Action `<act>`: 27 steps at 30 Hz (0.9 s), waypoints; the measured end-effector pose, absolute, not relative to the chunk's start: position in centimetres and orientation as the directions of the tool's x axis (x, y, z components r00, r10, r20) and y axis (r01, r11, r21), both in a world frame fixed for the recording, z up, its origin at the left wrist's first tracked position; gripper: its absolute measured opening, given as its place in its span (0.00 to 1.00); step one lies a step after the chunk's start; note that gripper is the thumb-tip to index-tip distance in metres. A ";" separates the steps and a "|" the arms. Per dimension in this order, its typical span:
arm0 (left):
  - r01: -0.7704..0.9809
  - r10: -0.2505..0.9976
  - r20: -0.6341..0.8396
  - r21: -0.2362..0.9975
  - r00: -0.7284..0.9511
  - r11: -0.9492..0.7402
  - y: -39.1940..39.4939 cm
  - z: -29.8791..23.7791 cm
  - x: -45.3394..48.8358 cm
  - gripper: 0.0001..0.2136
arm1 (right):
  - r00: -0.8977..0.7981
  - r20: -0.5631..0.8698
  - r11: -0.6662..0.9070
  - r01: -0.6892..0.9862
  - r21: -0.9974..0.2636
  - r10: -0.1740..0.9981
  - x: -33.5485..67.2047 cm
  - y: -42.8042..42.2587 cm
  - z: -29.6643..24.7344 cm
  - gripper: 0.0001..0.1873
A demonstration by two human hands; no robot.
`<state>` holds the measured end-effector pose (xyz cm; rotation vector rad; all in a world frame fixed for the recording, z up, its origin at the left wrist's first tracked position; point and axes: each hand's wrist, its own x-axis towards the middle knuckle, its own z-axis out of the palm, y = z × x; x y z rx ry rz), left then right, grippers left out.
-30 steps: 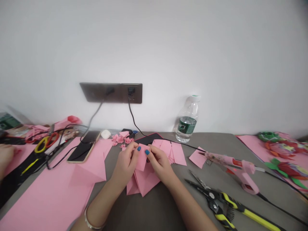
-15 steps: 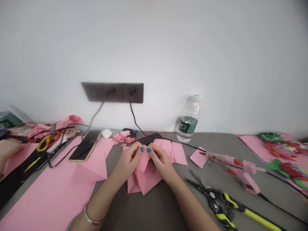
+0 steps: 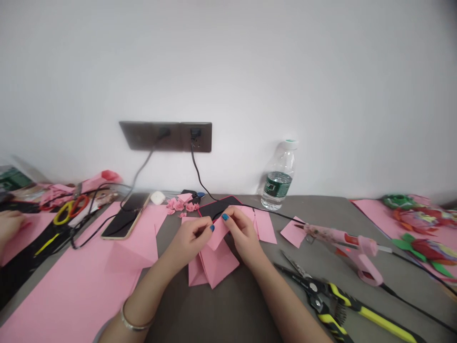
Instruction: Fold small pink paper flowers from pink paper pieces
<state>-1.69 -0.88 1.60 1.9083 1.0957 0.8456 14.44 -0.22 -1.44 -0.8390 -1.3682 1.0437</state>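
A small piece of pink paper [image 3: 216,237] is pinched between my two hands at the middle of the table. My left hand [image 3: 191,240] grips its left side with thumb and bent fingers. My right hand [image 3: 243,233] holds its upper right corner, thumb on top. Below them lie folded pink paper squares [image 3: 218,267], partly covered by the held piece. More cut pink pieces [image 3: 266,226] lie just beyond my right hand. Small crumpled pink paper bits [image 3: 176,205] sit behind my left hand.
A hot glue gun [image 3: 346,243] and yellow-black pliers [image 3: 317,290] lie at right. A water bottle [image 3: 278,176] stands by the wall. At left are a phone [image 3: 126,219], large pink sheets [image 3: 71,290], scissors [image 3: 69,209], cables and another person's hand [image 3: 10,226].
The held paper has turned, its top edge now slanting up to the right. My right hand has risen slightly and my thumbs have moved apart.
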 end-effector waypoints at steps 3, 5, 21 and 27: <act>0.400 0.895 0.167 0.850 0.414 -0.344 -0.8 1.6 -1.7 0.14 | -0.122 0.323 0.315 -0.082 -0.946 0.939 14.5 -0.3 -1.3 0.11; 0.409 0.892 0.167 0.843 0.420 -0.350 -0.8 1.6 -1.7 0.14 | -0.169 0.314 0.308 -0.060 -0.950 0.934 14.5 -0.3 -1.2 0.09; 0.431 0.879 0.207 0.809 0.430 -0.401 -0.7 2.0 -2.2 0.13 | -0.140 0.299 0.285 -0.109 -0.952 0.944 14.9 0.0 -1.1 0.16; 0.445 0.889 0.212 0.804 0.405 -0.394 -0.7 2.0 -2.4 0.13 | 0.233 0.201 0.268 -0.303 -0.915 0.951 16.9 1.1 -1.7 0.18</act>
